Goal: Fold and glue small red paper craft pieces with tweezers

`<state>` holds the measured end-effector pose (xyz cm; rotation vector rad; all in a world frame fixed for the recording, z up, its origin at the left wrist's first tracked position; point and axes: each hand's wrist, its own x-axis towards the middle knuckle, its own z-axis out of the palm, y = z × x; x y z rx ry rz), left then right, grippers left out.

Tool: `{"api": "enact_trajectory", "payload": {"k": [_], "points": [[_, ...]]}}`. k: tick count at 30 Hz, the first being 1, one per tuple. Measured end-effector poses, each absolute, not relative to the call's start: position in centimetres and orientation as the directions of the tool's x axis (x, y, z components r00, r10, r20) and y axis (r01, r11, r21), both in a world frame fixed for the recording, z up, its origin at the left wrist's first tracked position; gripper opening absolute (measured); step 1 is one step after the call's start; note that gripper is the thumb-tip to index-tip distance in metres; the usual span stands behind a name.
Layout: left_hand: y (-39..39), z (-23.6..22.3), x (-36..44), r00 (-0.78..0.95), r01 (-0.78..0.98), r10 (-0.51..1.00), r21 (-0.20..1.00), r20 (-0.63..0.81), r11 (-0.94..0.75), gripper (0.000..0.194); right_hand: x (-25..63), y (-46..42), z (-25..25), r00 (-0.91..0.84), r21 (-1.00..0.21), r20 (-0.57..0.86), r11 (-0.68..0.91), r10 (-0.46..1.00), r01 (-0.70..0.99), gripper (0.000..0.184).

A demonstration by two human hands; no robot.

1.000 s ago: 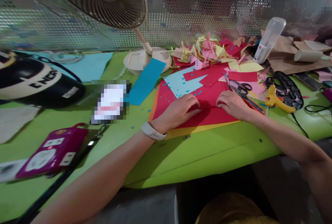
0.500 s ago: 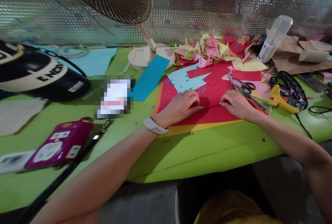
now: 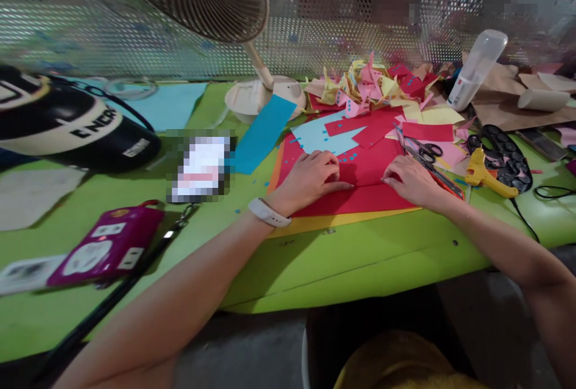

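My left hand [image 3: 306, 180], with a white band [image 3: 269, 212] on its wrist, rests on the left part of a red paper [image 3: 362, 168]. Its thumb and fingers are bent around the near edge. Across from it my right hand [image 3: 408, 177] pinches the same edge between thumb and fingers. This edge looks lifted or folded and runs straight between both hands. Beneath lies a red sheet [image 3: 351, 205] of the same colour, over a yellow sheet [image 3: 310, 228]. Small blue paper bits [image 3: 346, 158] are scattered just beyond my fingers.
Scissors [image 3: 429, 150], a yellow glue gun [image 3: 488, 174] and a black palette [image 3: 506, 158] lie right. Behind is a heap of folded paper [image 3: 369, 86]. A fan base [image 3: 236, 101], blue strip [image 3: 265, 134], phone [image 3: 202, 167], purple pouch [image 3: 108, 245] and black bottle [image 3: 99, 131] are left.
My left hand's fingers have drawn in slightly more, with the thumb still along the red paper's edge. My right hand has hardly moved. The view has shifted a little.
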<state>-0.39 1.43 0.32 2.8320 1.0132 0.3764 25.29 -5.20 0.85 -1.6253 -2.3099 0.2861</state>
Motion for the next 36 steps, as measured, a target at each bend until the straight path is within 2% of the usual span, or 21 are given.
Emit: {"api": "enact_trajectory", "payload": {"k": [9, 16, 20, 23, 26, 28, 29, 31, 33, 36], "points": [[2.4, 0.7, -1.8, 0.779, 0.553, 0.613, 0.318, 0.131, -0.770, 0.044, 25.5, -4.8, 0.4, -0.325, -0.334, 0.142, 0.354, 0.935, 0.873, 0.008], [1.8, 0.6, -2.1, 0.760, 0.585, 0.634, 0.275, 0.141, -0.763, 0.057, 25.5, -4.5, 0.5, -0.327, -0.332, 0.133, 0.353, 0.936, 0.875, 0.009], [1.7, 0.4, -3.1, 0.741, 0.611, 0.653, 0.246, 0.159, -0.753, 0.059, 25.5, -4.4, 0.4, -0.319, -0.336, 0.118, 0.340, 0.940, 0.878, 0.010], [1.5, 0.3, -3.9, 0.684, 0.662, 0.697, 0.217, 0.217, -0.717, 0.057, 25.5, -4.3, 0.2, -0.314, -0.337, 0.117, 0.335, 0.942, 0.880, 0.011], [0.0, 0.1, -3.6, 0.503, 0.774, 0.772, 0.194, 0.390, -0.602, 0.054, 25.5, -4.2, 0.0, -0.305, -0.342, 0.126, 0.330, 0.944, 0.880, 0.011], [-1.9, -0.3, -2.4, 0.508, 0.758, 0.742, 0.182, 0.438, -0.626, 0.050, 25.5, -4.2, 0.0, -0.315, -0.342, 0.135, 0.342, 0.939, 0.875, 0.011], [-2.8, -0.5, -1.5, 0.585, 0.704, 0.695, 0.164, 0.417, -0.691, 0.053, 25.5, -4.2, 0.0, -0.321, -0.339, 0.140, 0.350, 0.937, 0.873, 0.011], [-4.6, -1.1, 0.3, 0.735, 0.599, 0.606, 0.129, 0.304, -0.790, 0.069, 25.5, -4.2, 0.0, -0.324, -0.331, 0.147, 0.355, 0.935, 0.874, 0.011], [-5.6, -1.7, 1.7, 0.775, 0.574, 0.589, 0.137, 0.229, -0.808, 0.086, 25.6, -4.3, 0.1, -0.320, -0.326, 0.150, 0.353, 0.935, 0.877, 0.011], [-5.9, -2.2, 2.8, 0.773, 0.592, 0.617, 0.182, 0.146, -0.785, 0.094, 25.6, -4.4, 0.2, -0.318, -0.331, 0.154, 0.352, 0.935, 0.876, 0.011]]}}
